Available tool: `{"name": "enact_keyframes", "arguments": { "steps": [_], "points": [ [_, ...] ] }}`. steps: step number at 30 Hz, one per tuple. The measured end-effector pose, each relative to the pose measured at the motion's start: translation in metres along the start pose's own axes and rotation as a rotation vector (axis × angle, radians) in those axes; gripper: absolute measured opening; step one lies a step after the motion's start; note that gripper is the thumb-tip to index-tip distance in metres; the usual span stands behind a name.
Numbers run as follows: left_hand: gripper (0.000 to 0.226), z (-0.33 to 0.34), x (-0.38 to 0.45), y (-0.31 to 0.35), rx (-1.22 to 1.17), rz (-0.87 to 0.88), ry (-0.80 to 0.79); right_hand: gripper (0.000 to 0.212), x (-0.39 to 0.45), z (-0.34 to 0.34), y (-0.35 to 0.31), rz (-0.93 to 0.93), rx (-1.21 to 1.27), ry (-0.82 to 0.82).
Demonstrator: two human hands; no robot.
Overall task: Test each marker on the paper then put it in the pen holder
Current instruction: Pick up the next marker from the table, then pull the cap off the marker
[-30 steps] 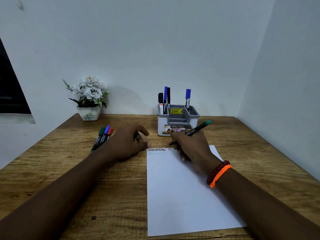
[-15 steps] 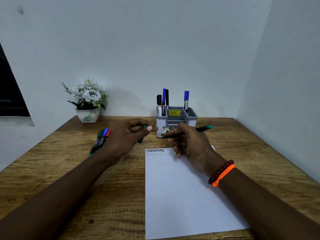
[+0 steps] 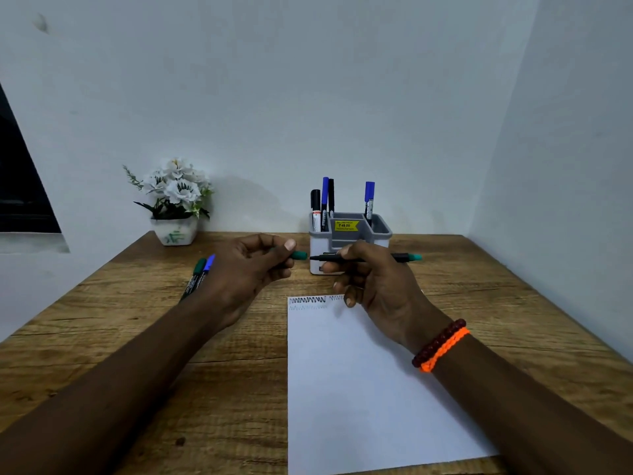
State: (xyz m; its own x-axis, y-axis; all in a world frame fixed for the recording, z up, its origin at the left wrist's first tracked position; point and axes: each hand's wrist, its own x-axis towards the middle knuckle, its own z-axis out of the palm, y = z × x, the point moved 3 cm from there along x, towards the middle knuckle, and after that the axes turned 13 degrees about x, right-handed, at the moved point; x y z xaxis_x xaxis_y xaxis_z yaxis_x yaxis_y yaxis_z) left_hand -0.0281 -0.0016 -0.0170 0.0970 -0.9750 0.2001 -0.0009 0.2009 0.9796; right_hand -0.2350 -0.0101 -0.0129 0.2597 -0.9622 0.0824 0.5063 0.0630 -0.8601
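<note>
Table (image 3: 102,337): a wooden top is seen set into a corner between two pale walls; everything else is carried on it.
Paper (image 3: 359,389): a white sheet is laid flat on the table in front of the person, with zigzag test lines drawn along its far edge, one dark row and fainter ones beside and below it.
Flower pot (image 3: 174,231): a small white pot with white flowers is placed at the far left of the table, against the wall.
Pen holder (image 3: 380,231): a grey and white holder with several compartments is stood at the far side of the table, beyond the paper; a yellow price sticker is fixed inside it. Four markers are stood upright in it, three in the left compartment and one blue-capped at the back right.
Left hand (image 3: 246,269): it is held above the table, left of the holder; a green cap (image 3: 299,255) is pinched between curled fingers and thumb.
Right hand (image 3: 376,279): it is raised over the far edge of the paper; the thumb and fingers are curled around the marker, the lower fingers loosely bent.
Marker (image 3: 400,257): a black barrel with a green end is held level in front of the holder, its bare tip pointed at the cap, a small gap left between them.
Spare markers (image 3: 200,274): a green-capped and a blue-capped one are laid on the table, partly hidden behind the left hand.
Bracelets (image 3: 442,344): a dark red one and an orange one are worn on the right wrist.
</note>
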Motion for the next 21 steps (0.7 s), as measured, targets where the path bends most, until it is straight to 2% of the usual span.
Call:
{"name": "enact_keyframes", "arguments": {
  "steps": [3,9,15,21],
  "points": [
    [0.030,0.002,-0.002,0.001,-0.028,-0.014,-0.032,0.017,0.001,0.000,0.000,-0.010,-0.004,0.004],
    [0.015,0.007,-0.008,0.002,-0.020,-0.013,-0.060,0.016,0.001,0.001,0.002,-0.009,-0.027,-0.019],
    [0.028,0.013,-0.013,0.005,-0.067,-0.029,-0.135,0.009,0.001,0.000,0.004,-0.005,-0.052,-0.053],
    [0.024,0.015,-0.017,0.006,-0.016,-0.006,-0.133,0.022,-0.002,0.003,0.005,0.003,-0.039,-0.078]
  ]
}}
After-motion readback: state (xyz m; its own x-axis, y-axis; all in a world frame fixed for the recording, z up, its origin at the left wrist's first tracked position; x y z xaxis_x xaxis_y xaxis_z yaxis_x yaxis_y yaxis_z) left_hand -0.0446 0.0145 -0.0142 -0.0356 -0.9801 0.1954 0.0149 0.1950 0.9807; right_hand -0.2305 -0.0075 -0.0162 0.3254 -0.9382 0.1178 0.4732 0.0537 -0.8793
